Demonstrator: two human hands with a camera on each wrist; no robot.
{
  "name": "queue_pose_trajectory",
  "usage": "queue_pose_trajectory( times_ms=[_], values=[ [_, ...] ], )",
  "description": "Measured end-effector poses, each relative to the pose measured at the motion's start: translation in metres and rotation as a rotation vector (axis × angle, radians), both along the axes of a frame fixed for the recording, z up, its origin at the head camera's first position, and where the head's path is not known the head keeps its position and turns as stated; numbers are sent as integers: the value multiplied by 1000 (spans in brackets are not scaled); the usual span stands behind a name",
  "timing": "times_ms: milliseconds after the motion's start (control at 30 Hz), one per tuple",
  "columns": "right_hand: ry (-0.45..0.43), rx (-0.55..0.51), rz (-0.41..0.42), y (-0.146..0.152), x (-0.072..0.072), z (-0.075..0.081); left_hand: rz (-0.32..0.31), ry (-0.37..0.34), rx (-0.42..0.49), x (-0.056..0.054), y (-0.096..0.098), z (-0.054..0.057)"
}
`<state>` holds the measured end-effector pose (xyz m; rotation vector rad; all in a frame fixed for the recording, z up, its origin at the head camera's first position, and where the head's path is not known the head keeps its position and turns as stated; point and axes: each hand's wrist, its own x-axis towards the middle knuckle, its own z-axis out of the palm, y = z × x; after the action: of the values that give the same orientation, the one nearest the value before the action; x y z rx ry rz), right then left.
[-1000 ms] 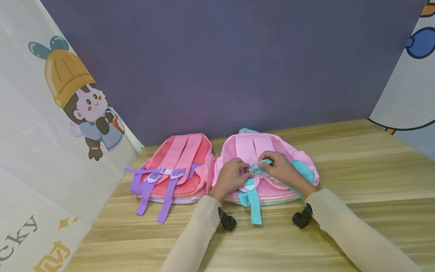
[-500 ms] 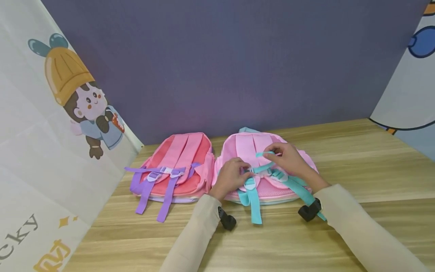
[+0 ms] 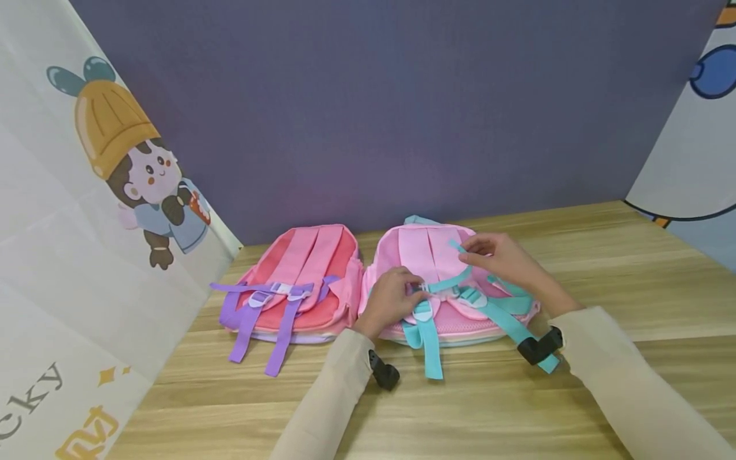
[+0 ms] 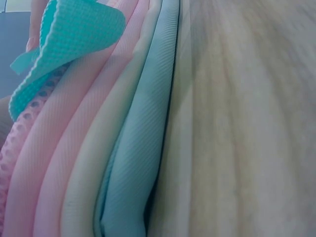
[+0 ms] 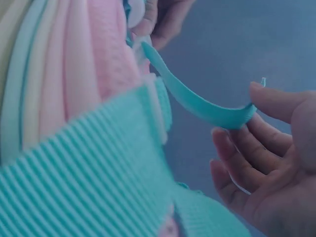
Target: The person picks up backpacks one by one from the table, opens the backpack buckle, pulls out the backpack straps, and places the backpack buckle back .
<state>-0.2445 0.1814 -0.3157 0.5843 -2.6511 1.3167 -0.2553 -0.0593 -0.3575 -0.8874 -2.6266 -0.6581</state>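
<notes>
A light pink backpack (image 3: 411,246) lies with its shoulder straps facing up. My left hand (image 3: 393,301) pinches the pale buckle (image 5: 140,49) of the turquoise chest strap (image 3: 451,282) at the bag's middle. Held between the thumb and fingers of my right hand (image 3: 500,259) is the loose end of that strap, raised above the bag. In the right wrist view the strap sags in a curve between both hands. Two turquoise shoulder strap tails hang over the bag's lower edge, one of them (image 3: 432,351) below my left hand. The left wrist view shows mostly the bag's layered side (image 4: 79,128).
A coral pink backpack (image 3: 322,255) with purple straps (image 3: 282,338) lies close on the left, touching the pink one. Both bags rest on a wooden tabletop (image 3: 448,415). A dark panel (image 3: 374,115) stands behind, and a white printed sheet (image 3: 57,211) is at the left.
My right hand has moved up and to the right with the strap's loose end, so the strap now stretches out from the buckle. My left hand has stayed in place.
</notes>
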Motion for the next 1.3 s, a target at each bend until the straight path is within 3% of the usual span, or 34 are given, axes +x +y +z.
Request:
queue_pose_trajectory(
  times_ms=[600,1000,1300],
  values=[
    [-109,-10,175,36,-1,14,-12,4,8,-2,-1,-1],
    [-212,113,146,56,-1,16,-7,-14,1,0,0,0],
    [-240,233,100,56,-4,12,3,-19,-22,0,0,1]
  ],
)
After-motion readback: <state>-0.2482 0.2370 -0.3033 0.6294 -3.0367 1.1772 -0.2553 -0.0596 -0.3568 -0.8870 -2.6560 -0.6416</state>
